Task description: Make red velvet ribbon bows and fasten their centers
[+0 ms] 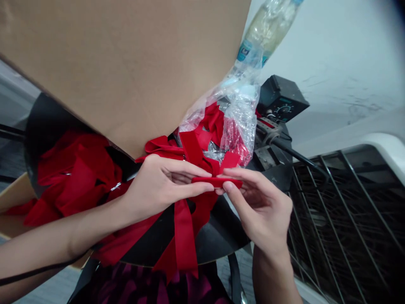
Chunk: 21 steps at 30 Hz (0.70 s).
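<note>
Between my two hands I pinch a folded strip of red velvet ribbon (207, 181), held level above the round black tabletop. My left hand (164, 177) grips its left end between thumb and fingers. On the right end, my right hand (256, 198) presses thumb against fingertips. Ribbon tails (185, 236) hang below the hands, over the table's near edge. Just beyond my fingers sits a clear plastic bag (242, 118) with more red ribbon (215, 122) in its mouth. Left of my left forearm lies a heap of red bows (79, 173) with silvery ties showing.
A large cardboard box (126, 63) fills the upper left. Behind the bag stand a plastic bottle (268, 29) and a black device with a dial (281, 101). A metal grille (341, 211) in a white frame is at right. The black table's edge (218, 253) curves nearby.
</note>
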Each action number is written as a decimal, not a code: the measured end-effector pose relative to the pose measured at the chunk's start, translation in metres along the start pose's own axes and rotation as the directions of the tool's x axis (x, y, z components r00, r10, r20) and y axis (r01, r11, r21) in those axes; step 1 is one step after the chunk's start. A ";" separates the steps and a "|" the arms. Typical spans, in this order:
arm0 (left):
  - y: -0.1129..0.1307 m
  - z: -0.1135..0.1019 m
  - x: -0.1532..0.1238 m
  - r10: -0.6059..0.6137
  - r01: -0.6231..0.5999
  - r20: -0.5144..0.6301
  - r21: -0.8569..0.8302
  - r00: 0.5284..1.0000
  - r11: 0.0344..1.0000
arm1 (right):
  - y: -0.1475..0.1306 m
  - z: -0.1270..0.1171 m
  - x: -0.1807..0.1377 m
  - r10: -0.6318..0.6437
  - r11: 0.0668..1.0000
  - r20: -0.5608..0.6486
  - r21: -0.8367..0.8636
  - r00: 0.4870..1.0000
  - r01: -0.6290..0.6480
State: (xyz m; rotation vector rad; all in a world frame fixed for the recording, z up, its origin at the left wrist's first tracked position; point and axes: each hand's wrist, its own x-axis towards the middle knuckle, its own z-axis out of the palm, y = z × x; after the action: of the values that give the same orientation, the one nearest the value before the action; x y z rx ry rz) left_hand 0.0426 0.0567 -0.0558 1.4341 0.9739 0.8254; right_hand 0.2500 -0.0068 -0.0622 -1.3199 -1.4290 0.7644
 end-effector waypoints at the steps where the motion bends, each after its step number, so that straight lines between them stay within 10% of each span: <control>1: 0.001 -0.001 0.000 0.005 -0.005 -0.001 0.015 1.000 1.000 | -0.002 -0.002 0.002 0.025 1.000 0.041 0.010 0.999 -0.026; 10: 0.004 -0.002 0.001 0.122 -0.126 0.075 0.049 0.990 0.991 | -0.020 -0.024 0.035 -0.101 0.942 0.462 -0.242 0.881 0.234; 15: 0.016 -0.020 0.002 0.064 -0.130 0.219 0.301 0.974 0.945 | -0.027 -0.037 0.027 -0.164 0.883 0.335 -0.370 0.928 0.289; 21: 0.001 -0.031 -0.012 0.122 -0.498 0.483 0.837 0.867 0.227 | -0.022 -0.057 0.005 -0.133 0.912 0.064 -0.383 0.989 0.147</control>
State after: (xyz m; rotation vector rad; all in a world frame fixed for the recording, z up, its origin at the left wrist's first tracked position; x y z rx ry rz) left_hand 0.0092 0.0587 -0.0517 2.8399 0.9302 0.1315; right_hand 0.2970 -0.0167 -0.0237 -1.4834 -1.7469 0.4224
